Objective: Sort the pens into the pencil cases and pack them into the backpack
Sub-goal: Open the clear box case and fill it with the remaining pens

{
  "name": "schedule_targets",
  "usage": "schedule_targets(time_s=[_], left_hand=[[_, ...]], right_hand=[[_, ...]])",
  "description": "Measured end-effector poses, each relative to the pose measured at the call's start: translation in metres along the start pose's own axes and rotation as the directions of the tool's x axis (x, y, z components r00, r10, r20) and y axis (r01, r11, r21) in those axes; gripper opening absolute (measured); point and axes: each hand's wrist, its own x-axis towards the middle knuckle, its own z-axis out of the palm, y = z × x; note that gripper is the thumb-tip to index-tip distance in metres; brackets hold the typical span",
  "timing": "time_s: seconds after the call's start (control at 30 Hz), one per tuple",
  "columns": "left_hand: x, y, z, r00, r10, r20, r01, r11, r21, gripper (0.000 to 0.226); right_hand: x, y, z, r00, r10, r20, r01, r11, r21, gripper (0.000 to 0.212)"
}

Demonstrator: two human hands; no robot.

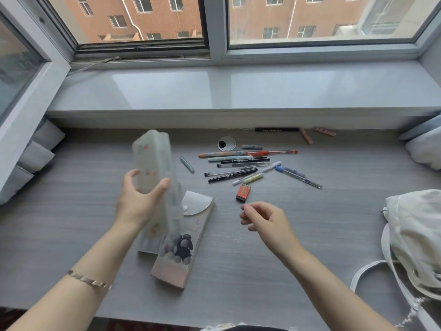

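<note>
My left hand (138, 199) grips a frosted translucent pencil case (155, 163) and holds it upright and tilted above the desk. Under it lies a second pencil case (181, 249) with a dark cartoon figure printed on it, its round flap open. Several pens and markers (243, 166) lie scattered on the grey desk (71, 187) beyond my hands, with a red eraser (244, 192) at their near edge. My right hand (265, 220) hovers just in front of the eraser, fingers loosely curled, holding nothing. A white backpack (415, 237) sits at the right edge.
A round cable grommet (226, 143) is set in the desk behind the pens. A black bar (276, 129) and pink items (317, 133) lie by the back wall under the window sill (238, 91). Folded pale cloth (424, 149) rests at the far right.
</note>
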Motion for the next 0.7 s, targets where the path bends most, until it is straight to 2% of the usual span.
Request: schedule_targets(time_s=[0.07, 0.13, 0.23, 0.4, 0.53, 0.63, 0.7], left_hand=[[-0.025, 0.018, 0.016, 0.977, 0.001, 0.215, 0.033, 0.988, -0.152, 0.087], [-0.046, 0.023, 0.036, 0.916, 0.024, 0.400, 0.097, 0.955, -0.280, 0.092], [-0.071, 0.022, 0.062, 0.842, 0.067, 0.536, 0.138, 0.933, -0.332, 0.083], [-0.088, 0.011, 0.080, 0.835, 0.055, 0.548, 0.160, 0.928, -0.337, 0.091], [-0.099, 0.012, 0.079, 0.875, 0.112, 0.472, 0.028, 0.960, -0.279, 0.072], [-0.098, 0.010, 0.075, 0.892, 0.191, 0.409, -0.120, 0.974, -0.192, 0.074], [-0.098, 0.007, 0.073, 0.892, 0.223, 0.392, -0.165, 0.970, -0.176, 0.078]], right_hand=[[0.000, -0.012, 0.004, 0.999, -0.003, 0.040, 0.000, 0.997, 0.078, 0.013], [0.000, -0.018, 0.007, 0.992, 0.024, 0.124, -0.043, 0.987, 0.153, 0.025], [-0.006, -0.017, 0.005, 0.980, 0.027, 0.197, -0.069, 0.975, 0.211, 0.028], [-0.017, -0.005, -0.010, 0.981, 0.044, 0.188, -0.093, 0.961, 0.259, 0.033], [-0.018, 0.000, -0.015, 0.976, 0.046, 0.212, -0.097, 0.966, 0.239, 0.025], [-0.018, 0.005, -0.018, 0.984, -0.049, 0.173, 0.028, 0.992, 0.122, 0.021], [-0.021, 0.009, -0.018, 0.984, -0.116, 0.133, 0.117, 0.993, 0.005, 0.025]])
